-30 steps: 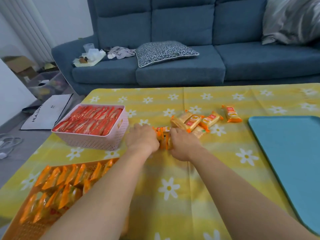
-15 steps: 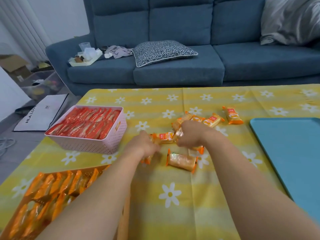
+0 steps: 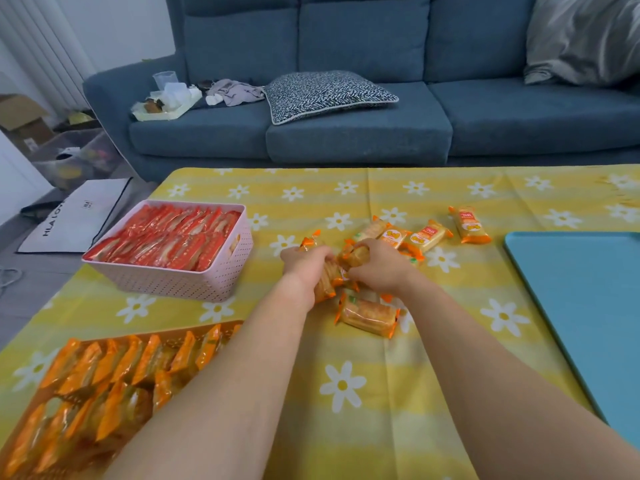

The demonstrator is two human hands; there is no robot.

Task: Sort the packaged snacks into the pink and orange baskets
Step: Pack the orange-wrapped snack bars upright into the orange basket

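A pink basket full of red snack packets stands at the left of the table. At the near left an orange basket holds rows of orange packets. My left hand is shut on orange snack packets in the middle of the table. Touching it, my right hand grips another orange packet. One orange packet lies flat just below both hands. Three more orange packets lie behind my right hand, the farthest toward the right.
A blue tray lies flat along the right of the table. The table wears a yellow cloth with daisies. Behind it stands a blue sofa with a patterned cushion and clutter. Boxes and a white bag sit on the floor at left.
My hands spread apart, the right reaching back to the loose pile, then came together again holding packets. One packet was left lying on the cloth below them.
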